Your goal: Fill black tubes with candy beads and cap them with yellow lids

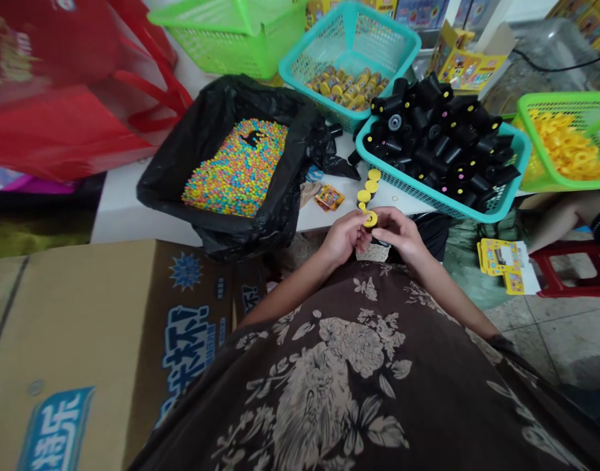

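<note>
At the table's front edge, my left hand (345, 237) pinches a small round piece with a yellow ring-like top (371, 220) and a dark side. My right hand (402, 234) curls around the same piece from the other side, thumb against its lower part. Just beyond my fingers, a short row of yellow-topped round pieces (364, 196) stands on the white table (324, 226). A small yellow printed packet (329, 197) lies to their left. The underside of the held piece is hidden by my fingers.
A black-lined bin (152, 183) holds many coloured candy beads. One teal basket (515, 190) is heaped with black cylinders, another (349, 121) holds small yellow-capped pieces. A green basket (564, 183) contains yellow parts. Cardboard boxes (69, 314) stand left; another person's arm (557, 219) shows right.
</note>
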`<act>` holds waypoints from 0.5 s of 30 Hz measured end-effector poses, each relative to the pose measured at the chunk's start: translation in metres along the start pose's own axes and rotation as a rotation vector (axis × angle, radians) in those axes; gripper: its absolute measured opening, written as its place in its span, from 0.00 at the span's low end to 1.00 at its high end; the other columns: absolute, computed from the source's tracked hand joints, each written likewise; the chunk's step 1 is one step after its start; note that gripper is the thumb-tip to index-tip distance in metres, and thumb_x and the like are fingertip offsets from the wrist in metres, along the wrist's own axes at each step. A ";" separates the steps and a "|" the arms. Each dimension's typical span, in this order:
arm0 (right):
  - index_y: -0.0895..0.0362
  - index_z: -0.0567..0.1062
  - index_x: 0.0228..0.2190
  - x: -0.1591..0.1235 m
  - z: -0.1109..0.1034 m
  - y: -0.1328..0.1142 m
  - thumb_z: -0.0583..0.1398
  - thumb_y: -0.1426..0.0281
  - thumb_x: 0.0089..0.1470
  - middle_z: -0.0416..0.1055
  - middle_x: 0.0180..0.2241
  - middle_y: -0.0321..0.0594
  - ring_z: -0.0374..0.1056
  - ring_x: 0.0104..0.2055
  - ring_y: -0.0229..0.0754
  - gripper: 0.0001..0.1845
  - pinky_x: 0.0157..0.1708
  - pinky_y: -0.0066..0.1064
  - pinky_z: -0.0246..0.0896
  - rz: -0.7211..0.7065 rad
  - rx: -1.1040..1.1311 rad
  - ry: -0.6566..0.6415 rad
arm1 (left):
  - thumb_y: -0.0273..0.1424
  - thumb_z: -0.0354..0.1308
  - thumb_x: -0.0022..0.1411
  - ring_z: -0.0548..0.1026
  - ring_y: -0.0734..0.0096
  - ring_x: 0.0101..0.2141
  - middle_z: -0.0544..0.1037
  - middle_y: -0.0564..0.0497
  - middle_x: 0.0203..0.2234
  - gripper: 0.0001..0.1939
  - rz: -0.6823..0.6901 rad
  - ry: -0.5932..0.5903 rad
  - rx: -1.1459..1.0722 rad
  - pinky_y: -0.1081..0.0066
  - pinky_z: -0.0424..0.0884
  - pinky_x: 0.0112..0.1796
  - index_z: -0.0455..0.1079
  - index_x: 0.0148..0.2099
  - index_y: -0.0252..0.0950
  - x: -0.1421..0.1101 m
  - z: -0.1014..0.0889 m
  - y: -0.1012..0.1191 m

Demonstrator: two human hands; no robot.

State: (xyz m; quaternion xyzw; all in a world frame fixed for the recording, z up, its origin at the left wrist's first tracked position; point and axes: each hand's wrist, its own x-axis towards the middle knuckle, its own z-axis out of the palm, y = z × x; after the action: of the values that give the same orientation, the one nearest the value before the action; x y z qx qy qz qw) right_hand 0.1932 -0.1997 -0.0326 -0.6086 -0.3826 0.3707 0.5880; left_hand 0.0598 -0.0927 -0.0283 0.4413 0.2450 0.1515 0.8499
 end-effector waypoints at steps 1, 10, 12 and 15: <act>0.51 0.80 0.45 0.000 -0.003 -0.002 0.75 0.48 0.44 0.76 0.35 0.34 0.71 0.37 0.41 0.31 0.33 0.32 0.64 -0.044 -0.060 -0.031 | 0.49 0.69 0.51 0.66 0.78 0.13 0.70 0.58 0.17 0.23 -0.019 -0.022 0.001 0.74 0.52 0.14 0.65 0.34 0.38 -0.001 -0.001 0.003; 0.46 0.83 0.40 0.001 -0.006 0.001 0.75 0.49 0.47 0.71 0.34 0.33 0.67 0.36 0.41 0.22 0.36 0.35 0.66 -0.276 -0.057 0.014 | 0.50 0.69 0.55 0.63 0.79 0.12 0.70 0.57 0.16 0.22 -0.113 -0.121 0.025 0.75 0.49 0.13 0.69 0.37 0.37 -0.007 0.001 0.004; 0.47 0.83 0.37 -0.001 -0.002 0.000 0.73 0.51 0.51 0.72 0.33 0.35 0.67 0.36 0.42 0.17 0.36 0.37 0.66 -0.369 -0.098 0.072 | 0.51 0.69 0.56 0.63 0.79 0.12 0.70 0.57 0.16 0.23 -0.102 -0.108 0.009 0.75 0.49 0.13 0.68 0.37 0.38 -0.006 0.002 0.001; 0.47 0.82 0.36 -0.005 0.002 -0.002 0.70 0.55 0.58 0.74 0.35 0.36 0.69 0.37 0.43 0.10 0.38 0.39 0.68 -0.489 -0.213 0.119 | 0.52 0.69 0.56 0.63 0.78 0.12 0.70 0.57 0.16 0.24 -0.087 -0.096 -0.007 0.75 0.50 0.13 0.66 0.36 0.39 -0.006 0.002 0.000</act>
State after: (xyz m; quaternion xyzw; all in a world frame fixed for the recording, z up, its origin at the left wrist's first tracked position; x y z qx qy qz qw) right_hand 0.1895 -0.2036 -0.0309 -0.5773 -0.5199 0.1390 0.6140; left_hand 0.0555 -0.0973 -0.0258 0.4341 0.2223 0.0939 0.8680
